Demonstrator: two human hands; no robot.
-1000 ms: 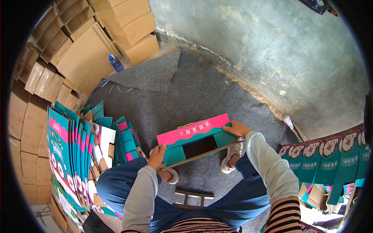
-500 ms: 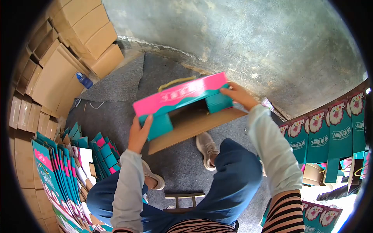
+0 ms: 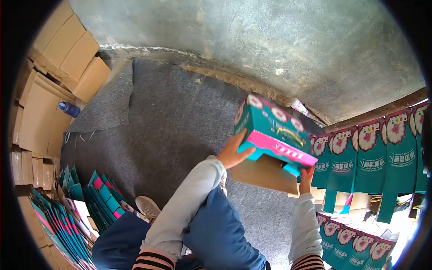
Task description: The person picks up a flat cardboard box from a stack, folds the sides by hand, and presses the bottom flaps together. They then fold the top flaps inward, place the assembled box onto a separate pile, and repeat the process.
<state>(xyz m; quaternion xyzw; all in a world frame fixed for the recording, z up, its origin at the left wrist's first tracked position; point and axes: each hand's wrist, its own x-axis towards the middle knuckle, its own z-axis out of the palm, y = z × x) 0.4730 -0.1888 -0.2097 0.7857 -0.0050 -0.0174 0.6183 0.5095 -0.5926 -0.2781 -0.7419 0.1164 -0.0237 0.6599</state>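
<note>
Between my hands is a teal and pink cardboard gift box (image 3: 274, 126), tilted, its open end and one brown flap facing me. A yellow rope handle shows on its printed side. My left hand (image 3: 236, 150) grips the box's left edge, thumb on the pink band. At the lower right corner my right hand (image 3: 306, 179) is closed on the box, its fingers partly hidden. Just right of the box stands a row of printed teal boxes (image 3: 371, 155) with flower-like pictures.
Flattened teal and pink cartons (image 3: 63, 225) stand in a bundle at lower left. Brown cardboard boxes (image 3: 58, 49) are stacked along the left, with a blue bottle (image 3: 69, 109) beside them. A concrete wall (image 3: 252, 40) rises behind the grey floor mat (image 3: 175, 112).
Both hands have carried the box to the right, toward the row of teal boxes, and turned it. Its printed side and rope handle now show. My view has shifted right.
</note>
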